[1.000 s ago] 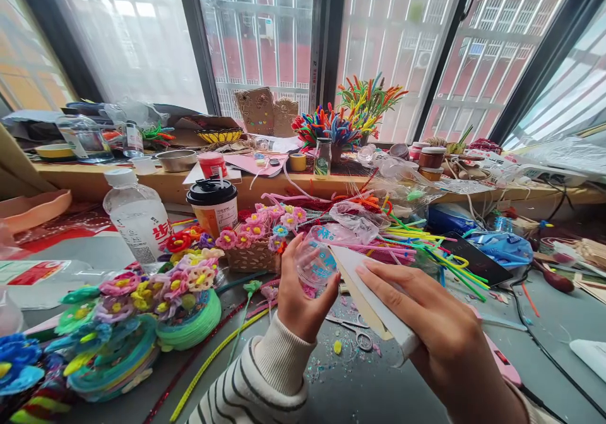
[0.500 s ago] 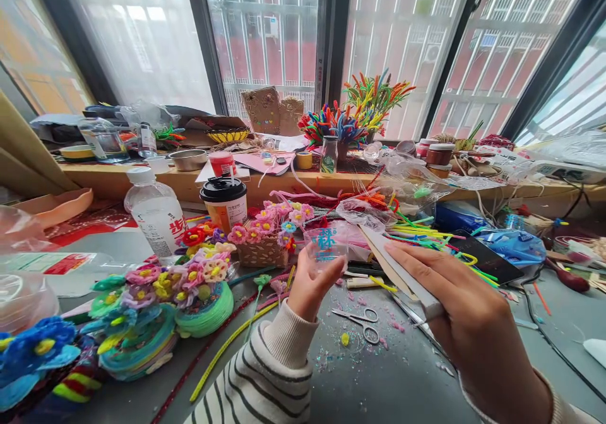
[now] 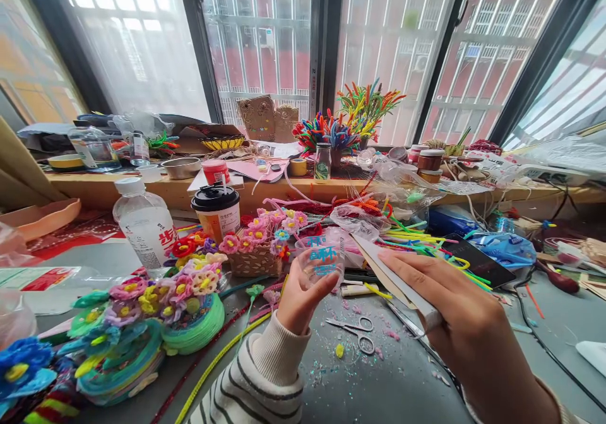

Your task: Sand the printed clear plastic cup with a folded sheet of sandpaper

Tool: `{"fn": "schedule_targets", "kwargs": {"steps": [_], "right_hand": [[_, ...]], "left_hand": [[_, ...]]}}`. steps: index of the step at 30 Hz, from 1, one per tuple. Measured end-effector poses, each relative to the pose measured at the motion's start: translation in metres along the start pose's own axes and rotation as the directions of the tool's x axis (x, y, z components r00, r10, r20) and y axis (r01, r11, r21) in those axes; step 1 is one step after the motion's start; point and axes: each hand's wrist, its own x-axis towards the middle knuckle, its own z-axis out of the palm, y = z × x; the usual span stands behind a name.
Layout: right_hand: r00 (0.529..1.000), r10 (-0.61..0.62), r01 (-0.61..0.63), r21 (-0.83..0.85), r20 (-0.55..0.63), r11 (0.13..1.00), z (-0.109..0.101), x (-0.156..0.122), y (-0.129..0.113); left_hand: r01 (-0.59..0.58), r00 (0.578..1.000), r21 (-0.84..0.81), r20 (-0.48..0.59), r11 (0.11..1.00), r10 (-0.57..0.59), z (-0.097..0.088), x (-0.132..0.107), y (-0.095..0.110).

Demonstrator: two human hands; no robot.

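My left hand point(image 3: 303, 294) is closed around a small clear plastic cup point(image 3: 323, 263) with blue printed characters, held above the desk and tilted. My right hand point(image 3: 454, 310) grips a long white folded piece of card point(image 3: 395, 277) with a beige inner side; its far end points toward the cup, and the two stay apart. Small scissors point(image 3: 355, 332) lie on the desk between my hands, among pink bits and glitter. A yellow bit point(image 3: 339, 351) lies beside them.
Pipe-cleaner flowers point(image 3: 180, 285) crowd the left, near a water bottle point(image 3: 144, 225) and a lidded paper cup point(image 3: 216, 212). Loose pipe cleaners point(image 3: 426, 241) lie behind my right hand. A black cable point(image 3: 544, 335) runs along the right. Jars and craft pieces line the wooden sill point(image 3: 265, 188).
The cup in my left hand has turned and tipped slightly, showing more of its print and opening. My right hand keeps hold of the folded card. The whole view has shifted a little.
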Motion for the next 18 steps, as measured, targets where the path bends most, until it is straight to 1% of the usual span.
{"fn": "schedule_targets", "kwargs": {"steps": [3,5,8,11,13,18], "right_hand": [[1.000,0.003,-0.003,-0.004,0.000,1.000,0.000,0.001,0.001],[1.000,0.007,-0.007,-0.011,0.011,1.000,0.000,0.001,0.002],[1.000,0.009,-0.009,-0.006,0.018,1.000,0.000,0.000,0.002],[1.000,0.009,-0.008,-0.010,0.022,1.000,0.000,-0.001,0.002],[1.000,0.009,-0.009,-0.016,0.023,1.000,0.000,-0.002,0.002],[0.999,0.016,-0.016,-0.006,0.035,1.000,0.000,0.000,0.000]], "left_hand": [[0.005,1.000,-0.027,0.028,1.000,-0.004,0.000,-0.001,0.002],[-0.007,0.998,-0.005,0.058,1.000,0.008,0.001,-0.002,0.003],[-0.074,0.990,0.032,0.118,0.997,0.070,0.003,-0.005,0.005],[-0.111,0.983,0.017,0.147,0.994,0.107,0.005,-0.008,0.007],[-0.121,0.984,0.024,0.133,0.992,0.117,0.006,-0.009,0.008],[-0.101,0.995,0.065,0.034,0.993,0.099,0.005,-0.008,0.011]]}}
